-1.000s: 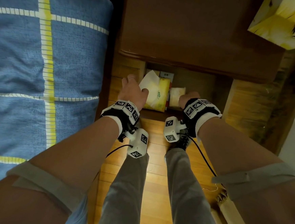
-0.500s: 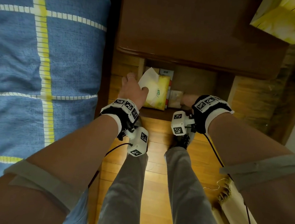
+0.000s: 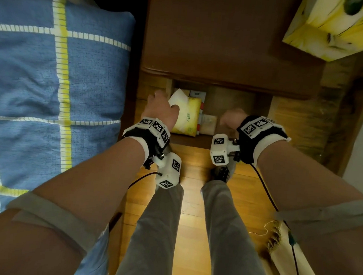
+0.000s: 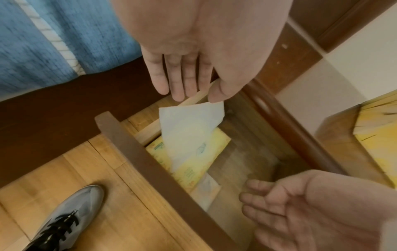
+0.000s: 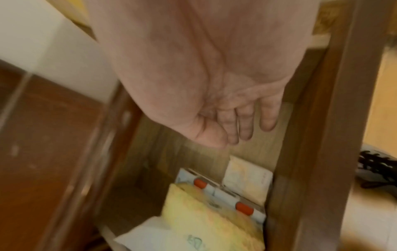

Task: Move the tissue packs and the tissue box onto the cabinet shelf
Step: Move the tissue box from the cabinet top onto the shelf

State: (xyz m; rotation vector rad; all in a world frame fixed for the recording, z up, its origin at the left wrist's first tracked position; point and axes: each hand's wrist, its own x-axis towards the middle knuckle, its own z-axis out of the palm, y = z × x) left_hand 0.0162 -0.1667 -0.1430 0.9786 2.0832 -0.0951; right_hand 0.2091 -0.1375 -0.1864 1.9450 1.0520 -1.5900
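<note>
I see the blue checked blanket (image 3: pixel 49 96) at far left, the dark wooden cabinet (image 3: pixel 227 43) ahead, plank floor (image 3: pixel 192 203) under my grey-trousered legs. On the cabinet top at far right sits a yellow patterned box (image 3: pixel 335 25), edge cut off by the frame. Below the cabinet top, the open shelf (image 3: pixel 233 102) holds the yellow tissue pack (image 3: pixel 191 112) with a white tissue (image 4: pixel 189 124) sticking out of it, lying on a white box with red marks (image 5: pixel 236 200); a small pale tissue pack (image 3: pixel 208 125) lies just beside them to the right. My left hand (image 3: pixel 162 112) is over the yellow pack, fingers straight and together, thumb tip touching the white tissue's corner. My right hand (image 3: pixel 232 118) hovers above the shelf, palm relaxed, fingers loosely bent, empty. A grey shoe (image 4: pixel 64 219) is on the floor.
</note>
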